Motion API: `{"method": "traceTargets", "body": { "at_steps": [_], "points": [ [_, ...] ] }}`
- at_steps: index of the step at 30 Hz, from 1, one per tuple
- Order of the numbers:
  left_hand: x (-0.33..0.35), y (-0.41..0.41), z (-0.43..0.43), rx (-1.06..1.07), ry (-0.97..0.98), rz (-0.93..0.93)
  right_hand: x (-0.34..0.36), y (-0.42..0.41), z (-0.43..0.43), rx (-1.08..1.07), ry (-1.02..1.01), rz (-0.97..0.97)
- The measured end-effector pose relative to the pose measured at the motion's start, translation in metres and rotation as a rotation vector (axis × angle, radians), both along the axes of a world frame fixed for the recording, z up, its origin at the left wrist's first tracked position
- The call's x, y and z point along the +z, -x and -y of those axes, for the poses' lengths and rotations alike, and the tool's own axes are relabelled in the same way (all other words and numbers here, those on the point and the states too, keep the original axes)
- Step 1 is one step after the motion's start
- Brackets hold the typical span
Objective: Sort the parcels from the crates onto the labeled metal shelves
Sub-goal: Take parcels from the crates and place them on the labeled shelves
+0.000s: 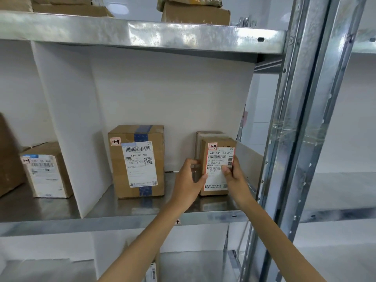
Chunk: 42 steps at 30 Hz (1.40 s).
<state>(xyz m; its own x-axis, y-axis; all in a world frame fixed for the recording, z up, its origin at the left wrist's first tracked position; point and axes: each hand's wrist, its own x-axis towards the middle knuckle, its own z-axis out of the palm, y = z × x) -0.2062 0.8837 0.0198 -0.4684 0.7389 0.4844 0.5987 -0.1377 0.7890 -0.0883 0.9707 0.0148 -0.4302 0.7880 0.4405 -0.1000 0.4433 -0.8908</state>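
Sorting looks well underway: a taped parcel (138,161) already stands at 9 o'clock of the small parcel (218,159) we grip with left hand (187,184) and right hand (236,178), fingers curled round its sides, on the metal shelf (122,208); release remains, and crates are unseen.

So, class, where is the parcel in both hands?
Head view, right of centre: the parcel stands on the middle shelf, right of the blue-taped box.
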Motion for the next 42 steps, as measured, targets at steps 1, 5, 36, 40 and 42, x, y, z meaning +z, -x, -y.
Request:
{"method": "traceTargets", "body": {
  "at_steps": [1,5,36,40,42],
  "points": [
    [0.000,-0.001,0.003,-0.008,0.014,-0.007,0.000,-0.001,0.001,0.000,-0.004,0.005],
    [-0.003,0.001,0.024,-0.007,0.073,-0.042,-0.004,-0.006,0.017,-0.075,-0.059,-0.031],
    [-0.052,0.123,0.700,0.996,-0.124,0.031,-0.064,0.245,0.608,0.885,-0.419,-0.022],
    [-0.067,0.102,0.789,1.215,-0.117,0.023,-0.078,0.261,0.687,1.084,-0.415,-0.023],
    [-0.075,0.092,0.828,1.326,-0.132,0.028,-0.084,0.268,0.723,1.189,-0.395,-0.002]
  ]
}}
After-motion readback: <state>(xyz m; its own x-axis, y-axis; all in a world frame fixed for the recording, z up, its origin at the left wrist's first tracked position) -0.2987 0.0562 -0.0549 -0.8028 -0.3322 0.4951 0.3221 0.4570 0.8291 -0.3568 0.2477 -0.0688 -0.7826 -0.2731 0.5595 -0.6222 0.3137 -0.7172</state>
